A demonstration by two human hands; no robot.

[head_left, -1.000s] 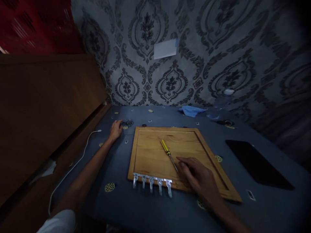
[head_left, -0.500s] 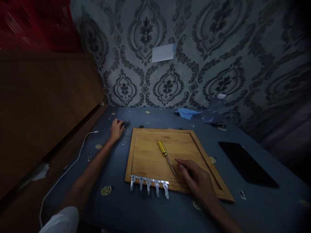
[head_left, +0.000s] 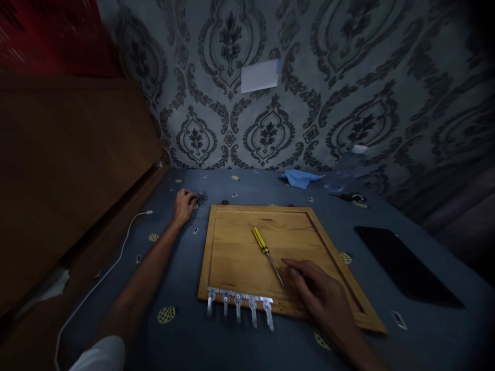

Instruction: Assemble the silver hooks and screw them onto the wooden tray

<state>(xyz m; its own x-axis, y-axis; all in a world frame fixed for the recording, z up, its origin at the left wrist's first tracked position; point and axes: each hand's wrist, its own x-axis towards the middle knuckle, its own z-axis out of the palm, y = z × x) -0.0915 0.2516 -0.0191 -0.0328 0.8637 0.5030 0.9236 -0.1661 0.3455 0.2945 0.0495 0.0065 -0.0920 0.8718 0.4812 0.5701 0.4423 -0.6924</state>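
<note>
Beyond the board's far left corner, my left hand [head_left: 183,207] reaches to a small heap of dark and shiny metal pieces [head_left: 201,198]. Its fingers are bent and pinched at the heap's edge; whatever lies between the tips is too small to make out. My right hand [head_left: 323,293] hovers over the right front part of a framed wooden board [head_left: 232,252], index finger stretched out and thumb a little apart, nothing visible in it. A screwdriver [head_left: 261,240] with a yellow and black handle lies on the board, its tip toward my right hand. Several metal brackets [head_left: 238,304] hang in a row along the front edge.
A black flat slab [head_left: 404,265] lies at right. Behind it are a dark tool [head_left: 350,197], a clear bottle [head_left: 346,170] and a blue cloth [head_left: 301,178]. A white cable [head_left: 119,256] runs along the left, beside a wooden cabinet [head_left: 77,154]. Patterned wall stands behind.
The view has shifted slightly closer, so the board and brackets appear a little lower and larger. My left hand stays at the metal pieces; my right hand remains above the board.
</note>
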